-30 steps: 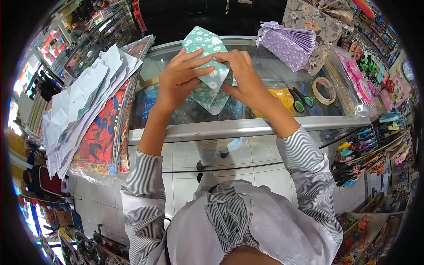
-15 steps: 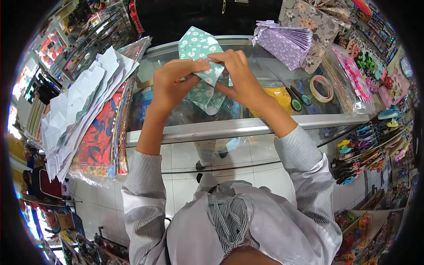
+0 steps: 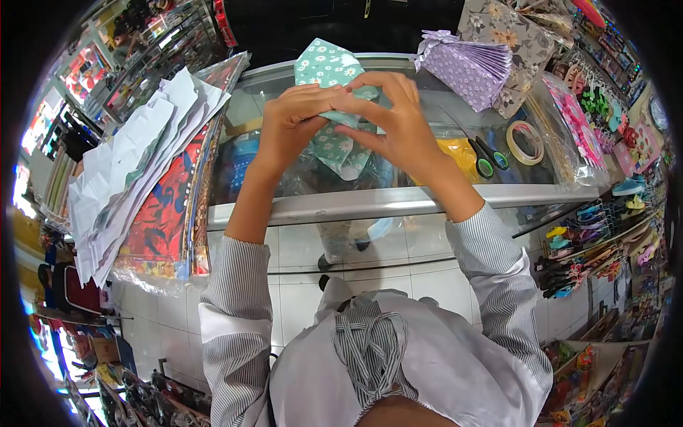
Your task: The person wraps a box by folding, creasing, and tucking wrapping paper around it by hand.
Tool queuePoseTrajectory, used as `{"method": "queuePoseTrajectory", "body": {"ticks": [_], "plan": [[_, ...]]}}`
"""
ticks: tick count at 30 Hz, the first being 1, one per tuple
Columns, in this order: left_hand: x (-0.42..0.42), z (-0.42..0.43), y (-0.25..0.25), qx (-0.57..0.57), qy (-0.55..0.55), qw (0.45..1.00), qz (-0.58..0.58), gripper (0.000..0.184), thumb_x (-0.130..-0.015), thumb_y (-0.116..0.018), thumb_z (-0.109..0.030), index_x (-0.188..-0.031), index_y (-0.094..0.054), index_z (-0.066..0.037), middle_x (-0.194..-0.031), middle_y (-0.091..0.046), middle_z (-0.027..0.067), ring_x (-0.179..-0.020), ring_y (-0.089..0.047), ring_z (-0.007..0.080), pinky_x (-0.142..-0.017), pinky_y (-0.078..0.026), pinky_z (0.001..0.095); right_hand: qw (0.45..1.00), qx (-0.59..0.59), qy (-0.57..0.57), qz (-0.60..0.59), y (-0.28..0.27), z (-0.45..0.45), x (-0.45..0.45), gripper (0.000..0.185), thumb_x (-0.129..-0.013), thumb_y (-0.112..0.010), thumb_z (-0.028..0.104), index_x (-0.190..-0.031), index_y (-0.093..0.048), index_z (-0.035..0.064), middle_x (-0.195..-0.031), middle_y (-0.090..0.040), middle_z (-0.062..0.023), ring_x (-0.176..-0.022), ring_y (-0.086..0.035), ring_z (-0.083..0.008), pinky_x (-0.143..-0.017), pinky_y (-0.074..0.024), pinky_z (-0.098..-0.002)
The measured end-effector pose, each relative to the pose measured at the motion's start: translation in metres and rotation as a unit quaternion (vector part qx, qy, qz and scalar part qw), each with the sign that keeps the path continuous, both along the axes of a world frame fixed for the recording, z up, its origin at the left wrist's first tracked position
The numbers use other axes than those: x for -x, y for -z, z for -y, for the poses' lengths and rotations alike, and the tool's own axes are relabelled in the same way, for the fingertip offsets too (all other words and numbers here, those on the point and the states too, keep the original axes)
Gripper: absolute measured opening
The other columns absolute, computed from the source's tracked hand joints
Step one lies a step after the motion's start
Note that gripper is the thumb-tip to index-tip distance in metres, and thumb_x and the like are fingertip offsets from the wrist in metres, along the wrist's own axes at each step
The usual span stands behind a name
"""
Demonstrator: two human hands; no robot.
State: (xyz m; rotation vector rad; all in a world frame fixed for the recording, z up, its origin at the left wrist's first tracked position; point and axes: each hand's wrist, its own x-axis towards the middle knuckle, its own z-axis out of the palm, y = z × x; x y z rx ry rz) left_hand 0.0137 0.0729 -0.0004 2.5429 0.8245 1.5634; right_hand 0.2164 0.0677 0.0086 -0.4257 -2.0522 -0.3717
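A sheet of mint-green wrapping paper [image 3: 324, 65] with white daisies stands folded between my hands above the glass counter. Its pointed lower part hangs below my fingers, over the glass. My left hand [image 3: 293, 121] is closed on the paper's left side, fingers laid across the fold and the thumb beneath. From the right, my right hand [image 3: 398, 117] grips the same fold, its fingers bent and the thumb below. The fingertips of both hands nearly meet at the middle, where they hide part of the fold.
On the glass counter [image 3: 320, 201], right of my hands, lie scissors [image 3: 489, 156], a tape roll [image 3: 525, 142] and a yellow packet [image 3: 459, 156]. Behind them are a pleated purple paper piece [image 3: 466, 71] and grey floral paper [image 3: 491, 28]. White paper sheets [image 3: 135, 164] lie over wrapped sheets at left.
My right hand has shifted across the fold, its fingers more arched and spread. My left fingers now lie flatter over the paper. The view has moved slightly.
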Motion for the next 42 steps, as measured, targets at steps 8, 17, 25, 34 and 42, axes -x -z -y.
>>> {"method": "queuePoseTrajectory", "body": {"ticks": [8,17,25,34,42], "plan": [[-0.003,0.001,0.000,-0.007,-0.013,1.000,-0.014,0.039,-0.073,-0.065,0.006,-0.107,-0.071,-0.012,-0.109,-0.069,0.0032,-0.106,-0.065,0.0193,-0.099,-0.044,0.0369,0.997,-0.042,-0.061,0.037,-0.003,-0.005,-0.007,0.024,-0.077,-0.071,0.015,-0.100,-0.066,0.0127,-0.098,-0.064,0.0008,-0.093,-0.059,-0.0179,-0.085,-0.0409,-0.0358],[-0.002,-0.002,0.002,0.000,-0.003,1.000,-0.005,0.038,-0.072,-0.064,0.007,-0.104,-0.072,-0.012,-0.110,-0.069,0.0029,-0.106,-0.065,0.0198,-0.100,-0.043,0.0379,0.991,0.059,-0.119,-0.007,-0.010,0.005,-0.012,0.026,-0.076,-0.071,0.011,-0.101,-0.067,0.0130,-0.097,-0.065,-0.0027,-0.092,-0.059,-0.0223,-0.084,-0.0432,-0.0358],[-0.003,0.001,0.000,0.008,0.006,1.000,0.007,0.040,-0.071,-0.064,0.008,-0.103,-0.072,-0.015,-0.110,-0.069,0.0026,-0.108,-0.064,0.0197,-0.102,-0.041,0.0404,0.991,0.072,-0.112,0.026,-0.019,-0.002,-0.019,0.031,-0.071,-0.070,0.006,-0.101,-0.067,0.0136,-0.099,-0.064,-0.0038,-0.093,-0.059,-0.0240,-0.083,-0.0456,-0.0363],[-0.002,-0.001,0.003,0.015,0.014,1.000,0.021,0.042,-0.070,-0.063,0.009,-0.104,-0.072,-0.015,-0.110,-0.070,0.0030,-0.108,-0.064,0.0207,-0.103,-0.041,0.0418,0.991,0.012,-0.088,0.104,-0.030,0.001,-0.021,0.030,-0.071,-0.072,0.009,-0.101,-0.067,0.0144,-0.101,-0.063,-0.0016,-0.097,-0.058,-0.0235,-0.087,-0.0450,-0.0373],[-0.003,0.003,-0.001,-0.059,-0.063,0.995,-0.052,0.045,-0.069,-0.063,0.008,-0.104,-0.073,-0.019,-0.115,-0.068,0.0024,-0.118,-0.058,0.0235,-0.111,-0.031,0.0466,0.981,0.012,-0.075,0.177,-0.042,-0.001,-0.030,0.027,-0.073,-0.071,0.013,-0.100,-0.068,0.0143,-0.094,-0.063,0.0005,-0.094,-0.059,-0.0190,-0.085,-0.0449,-0.0333]]}}
